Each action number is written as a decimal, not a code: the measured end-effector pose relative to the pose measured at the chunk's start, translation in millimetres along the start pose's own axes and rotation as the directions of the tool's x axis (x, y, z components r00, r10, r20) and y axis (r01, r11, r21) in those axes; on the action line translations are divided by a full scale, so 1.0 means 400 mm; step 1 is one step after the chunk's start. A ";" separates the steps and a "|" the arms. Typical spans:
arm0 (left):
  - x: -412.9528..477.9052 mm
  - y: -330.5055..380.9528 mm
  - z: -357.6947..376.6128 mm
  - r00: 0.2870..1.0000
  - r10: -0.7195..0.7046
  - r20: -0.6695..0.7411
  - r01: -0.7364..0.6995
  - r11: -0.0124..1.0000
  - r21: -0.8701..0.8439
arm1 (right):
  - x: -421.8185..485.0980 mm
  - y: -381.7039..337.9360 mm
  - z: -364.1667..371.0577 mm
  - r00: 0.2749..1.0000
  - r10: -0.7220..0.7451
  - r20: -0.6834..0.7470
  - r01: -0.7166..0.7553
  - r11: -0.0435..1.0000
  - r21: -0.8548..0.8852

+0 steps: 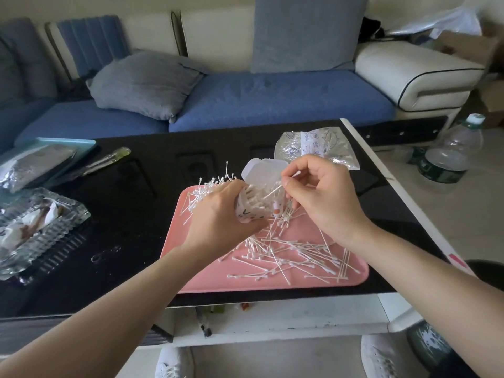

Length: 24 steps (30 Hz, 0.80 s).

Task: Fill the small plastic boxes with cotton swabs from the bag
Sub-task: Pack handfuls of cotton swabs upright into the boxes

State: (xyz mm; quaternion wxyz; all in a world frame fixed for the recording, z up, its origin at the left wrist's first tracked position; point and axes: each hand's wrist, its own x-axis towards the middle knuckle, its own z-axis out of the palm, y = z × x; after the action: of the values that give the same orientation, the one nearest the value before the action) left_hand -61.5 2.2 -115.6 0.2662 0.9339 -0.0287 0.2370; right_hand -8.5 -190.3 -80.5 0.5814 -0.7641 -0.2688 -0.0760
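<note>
2 white shoes (174,364) at the bottom edge, under the black table (131,214). Pink tray (207,279) at the table's near edge, its near half strewn with loose swabs (294,257) lying crossed and flat. Left hand (218,222) over the tray's far part, fingers curled round a small box (253,211), which is held tilted with its lid (259,173) flipped open on the far side; swabs already stand inside it. Right hand (327,197) just beside the box, thumb and forefinger pinching 1 swab (274,190), its lower tip at the box mouth. A denser heap (207,186) of swabs lies at the tray's far left corner, behind the left hand. Clear bag (316,148) flat on the table beyond the right hand, apart from the tray. Glass dish (35,227) at the left edge; blue tray (81,144) farther back. Blue sofa (272,102) beyond, grey pillow (141,83) on it. Plastic bottle (450,156) on the floor, right.
</note>
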 end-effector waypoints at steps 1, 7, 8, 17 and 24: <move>-0.001 0.002 0.000 1.000 -0.001 -0.005 0.001 1.000 -0.004 | 0.000 0.002 0.006 1.000 0.003 0.003 -0.003 1.000 0.002; -0.004 0.018 0.014 1.000 -0.005 0.012 0.006 0.997 -0.078 | -0.017 0.024 0.059 0.994 0.001 -0.107 -0.004 1.000 -0.024; -0.005 0.018 0.015 0.999 -0.031 0.012 0.032 0.995 -0.098 | -0.023 0.024 0.065 0.992 -0.015 -0.127 0.011 0.999 -0.037; 0.000 0.001 0.003 0.983 -0.182 0.024 0.183 0.956 -0.230 | -0.055 0.032 0.102 0.984 -0.172 0.043 0.176 0.976 -0.127; -0.001 0.004 -0.001 0.990 -0.144 0.010 0.144 0.974 -0.177 | -0.056 0.048 0.122 0.929 -0.272 0.250 0.317 0.934 -0.162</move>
State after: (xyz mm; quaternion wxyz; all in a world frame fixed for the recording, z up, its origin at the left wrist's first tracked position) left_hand -62.1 0.9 -114.7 0.3647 0.9058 0.0183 0.2147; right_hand -27.5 -155.7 -121.8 0.4499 -0.7728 -0.4356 -0.1030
